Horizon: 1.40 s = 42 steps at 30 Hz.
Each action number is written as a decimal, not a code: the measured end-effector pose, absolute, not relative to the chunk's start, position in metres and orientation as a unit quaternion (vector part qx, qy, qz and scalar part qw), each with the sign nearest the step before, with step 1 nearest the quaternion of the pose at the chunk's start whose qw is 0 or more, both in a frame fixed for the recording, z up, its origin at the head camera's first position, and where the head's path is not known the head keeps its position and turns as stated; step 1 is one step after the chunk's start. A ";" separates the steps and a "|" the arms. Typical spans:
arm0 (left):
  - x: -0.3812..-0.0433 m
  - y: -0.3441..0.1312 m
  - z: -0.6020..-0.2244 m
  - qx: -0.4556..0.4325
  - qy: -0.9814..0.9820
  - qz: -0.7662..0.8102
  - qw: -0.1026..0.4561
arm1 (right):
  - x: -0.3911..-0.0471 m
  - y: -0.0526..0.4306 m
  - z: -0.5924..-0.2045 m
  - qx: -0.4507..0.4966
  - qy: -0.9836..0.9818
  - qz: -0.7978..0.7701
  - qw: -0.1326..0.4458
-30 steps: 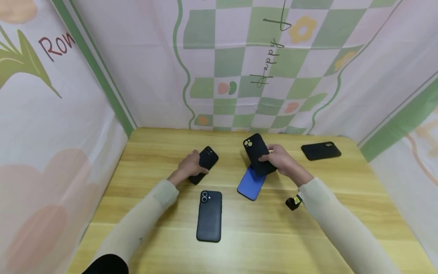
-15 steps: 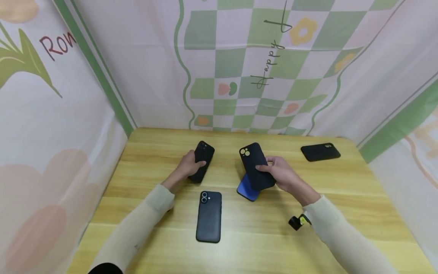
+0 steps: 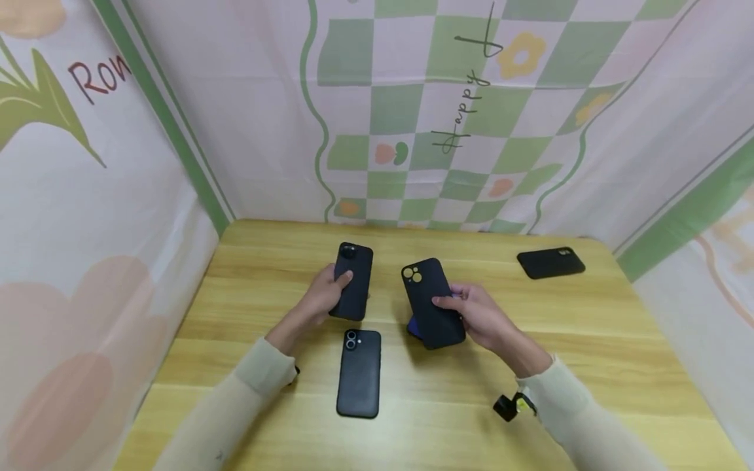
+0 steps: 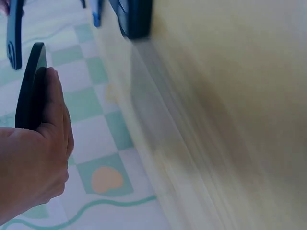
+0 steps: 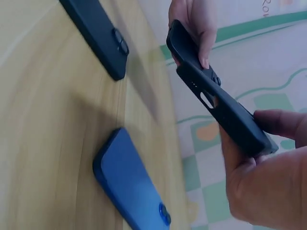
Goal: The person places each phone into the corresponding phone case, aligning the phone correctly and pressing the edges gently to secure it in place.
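Phone case (image 3: 434, 314) hovers tilted over the blue phone (image 5: 127, 175) on the counter (image 3: 448, 418), near the black phone (image 3: 357, 291); to handle them well, match their slants and stay clear of the blue one. Your right grip (image 3: 483, 317) pinches the case, your left grip (image 3: 318, 294) the black phone; forearms (image 3: 224, 405) angle inward, thumbs (image 3: 449, 303) uppermost, best kept off the camera holes (image 3: 412, 273).

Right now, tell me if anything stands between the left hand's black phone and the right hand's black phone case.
Nothing visible does: in the head view, only tabletop shows between the black phone in the left hand and the black phone case in the right hand. The blue phone lies below, out of that gap.
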<state>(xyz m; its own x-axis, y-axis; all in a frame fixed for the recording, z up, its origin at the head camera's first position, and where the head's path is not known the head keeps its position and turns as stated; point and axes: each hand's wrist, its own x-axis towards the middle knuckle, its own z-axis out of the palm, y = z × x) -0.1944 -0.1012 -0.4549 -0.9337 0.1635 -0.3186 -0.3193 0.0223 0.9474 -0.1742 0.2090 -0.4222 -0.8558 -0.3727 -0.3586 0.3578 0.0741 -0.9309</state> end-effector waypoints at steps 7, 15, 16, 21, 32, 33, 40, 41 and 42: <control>-0.170 -0.090 -0.450 -0.029 0.614 0.762 0.201 | -0.160 0.200 -0.416 -0.012 0.681 -0.684 0.261; -0.147 -0.075 -0.455 -0.010 0.567 0.795 0.218 | -0.150 0.183 -0.412 -0.032 0.657 -0.714 0.240; -0.145 -0.073 -0.455 -0.012 0.565 0.795 0.218 | -0.150 0.181 -0.412 -0.030 0.655 -0.717 0.237; -0.136 -0.068 -0.456 -0.027 0.551 0.804 0.220 | -0.149 0.167 -0.412 -0.029 0.648 -0.727 0.223; -0.125 -0.056 -0.459 -0.018 0.493 0.841 0.219 | -0.148 0.142 -0.415 -0.044 0.646 -0.728 0.225; -0.125 -0.055 -0.460 -0.013 0.488 0.845 0.220 | -0.148 0.140 -0.415 -0.044 0.648 -0.726 0.224; -0.123 -0.052 -0.460 -0.001 0.481 0.847 0.226 | -0.146 0.130 -0.416 -0.026 0.657 -0.717 0.231; -0.123 -0.052 -0.460 0.000 0.483 0.846 0.226 | -0.146 0.130 -0.416 -0.023 0.657 -0.717 0.232; -0.123 -0.051 -0.460 -0.003 0.482 0.846 0.228 | -0.146 0.129 -0.416 -0.021 0.658 -0.716 0.231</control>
